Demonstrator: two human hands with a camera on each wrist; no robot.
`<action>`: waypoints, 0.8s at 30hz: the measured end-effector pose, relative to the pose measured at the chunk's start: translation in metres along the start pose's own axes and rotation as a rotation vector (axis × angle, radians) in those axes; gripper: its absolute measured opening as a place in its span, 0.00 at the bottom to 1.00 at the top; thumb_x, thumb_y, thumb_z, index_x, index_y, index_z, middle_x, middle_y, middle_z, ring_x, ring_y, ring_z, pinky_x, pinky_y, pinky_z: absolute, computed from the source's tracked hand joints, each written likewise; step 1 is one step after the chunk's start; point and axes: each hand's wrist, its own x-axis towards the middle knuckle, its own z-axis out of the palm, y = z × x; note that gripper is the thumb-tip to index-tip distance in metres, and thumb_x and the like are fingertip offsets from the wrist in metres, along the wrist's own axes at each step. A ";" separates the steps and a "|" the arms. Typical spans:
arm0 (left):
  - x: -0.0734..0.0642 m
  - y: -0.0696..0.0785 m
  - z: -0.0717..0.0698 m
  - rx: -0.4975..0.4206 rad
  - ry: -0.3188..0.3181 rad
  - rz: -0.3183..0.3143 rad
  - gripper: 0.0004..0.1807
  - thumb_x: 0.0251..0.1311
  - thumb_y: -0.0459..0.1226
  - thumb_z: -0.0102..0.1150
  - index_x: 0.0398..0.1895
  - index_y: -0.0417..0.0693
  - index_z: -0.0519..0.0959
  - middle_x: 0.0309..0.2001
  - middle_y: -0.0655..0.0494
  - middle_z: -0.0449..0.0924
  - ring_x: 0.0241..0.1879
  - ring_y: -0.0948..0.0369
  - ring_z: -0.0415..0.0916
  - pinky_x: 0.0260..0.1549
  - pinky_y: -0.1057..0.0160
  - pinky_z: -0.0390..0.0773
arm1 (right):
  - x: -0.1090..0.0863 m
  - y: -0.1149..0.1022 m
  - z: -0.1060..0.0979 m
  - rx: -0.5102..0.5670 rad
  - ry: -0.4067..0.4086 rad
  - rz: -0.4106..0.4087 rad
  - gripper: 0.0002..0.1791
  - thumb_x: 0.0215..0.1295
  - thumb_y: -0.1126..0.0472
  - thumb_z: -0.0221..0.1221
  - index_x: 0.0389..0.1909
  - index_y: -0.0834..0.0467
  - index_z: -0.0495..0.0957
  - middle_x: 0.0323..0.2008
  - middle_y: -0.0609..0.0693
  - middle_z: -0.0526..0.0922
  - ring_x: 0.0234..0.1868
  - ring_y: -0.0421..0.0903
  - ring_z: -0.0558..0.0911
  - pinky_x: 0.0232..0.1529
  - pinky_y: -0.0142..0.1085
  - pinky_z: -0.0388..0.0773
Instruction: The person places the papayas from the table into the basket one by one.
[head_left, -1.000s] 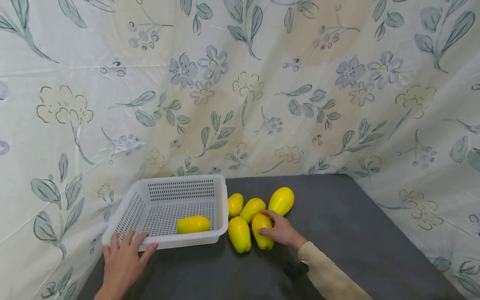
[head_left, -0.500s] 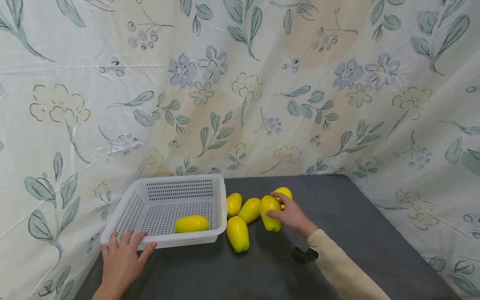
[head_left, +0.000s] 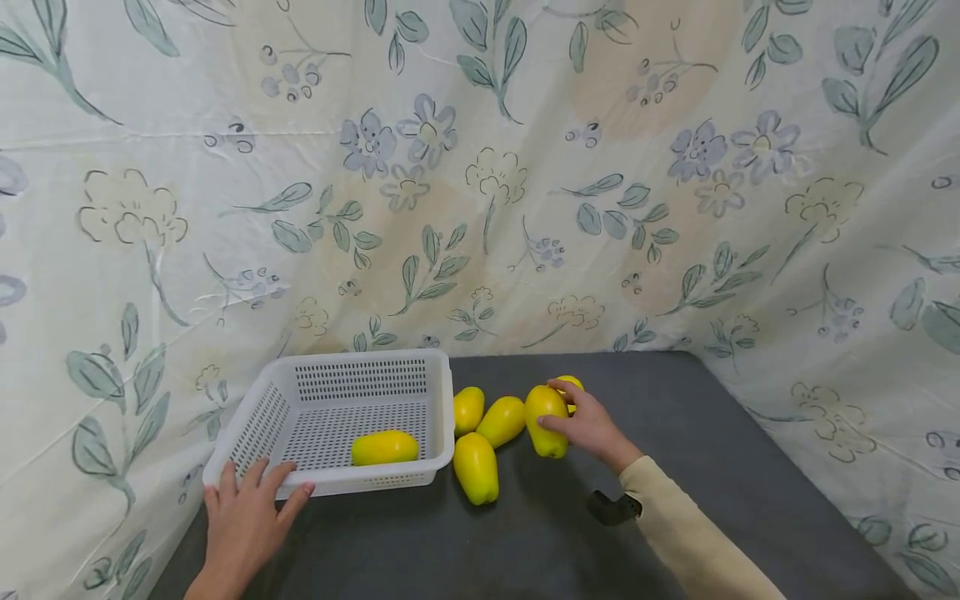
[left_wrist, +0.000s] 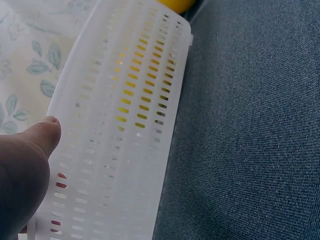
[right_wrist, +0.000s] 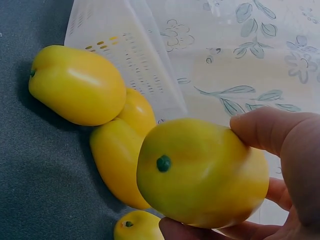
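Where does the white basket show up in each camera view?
Head: white basket, lower half, left of centre.
Left wrist: slanting top to bottom, mostly left of centre.
Right wrist: upper left, partly behind a yellow fruit.
Shared landmark: the floral cloth, in all three.

Floral backdrop cloth point(head_left: 480, 200) is filling upper frame, draping down both sides. Lilac flowers point(head_left: 367, 143) are showing upper centre and upper right; green leaf sprays point(head_left: 93, 377) are lining lower left. Dark grey tabletop point(head_left: 720, 467) is spreading across lower centre and lower right, weave showing in left wrist view.
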 end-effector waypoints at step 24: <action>-0.001 -0.004 0.003 0.001 0.049 0.045 0.33 0.65 0.56 0.62 0.63 0.41 0.77 0.67 0.23 0.65 0.71 0.21 0.44 0.64 0.19 0.43 | 0.017 -0.083 0.046 0.027 -0.044 -0.093 0.40 0.64 0.52 0.68 0.76 0.50 0.64 0.73 0.54 0.71 0.60 0.55 0.78 0.58 0.50 0.81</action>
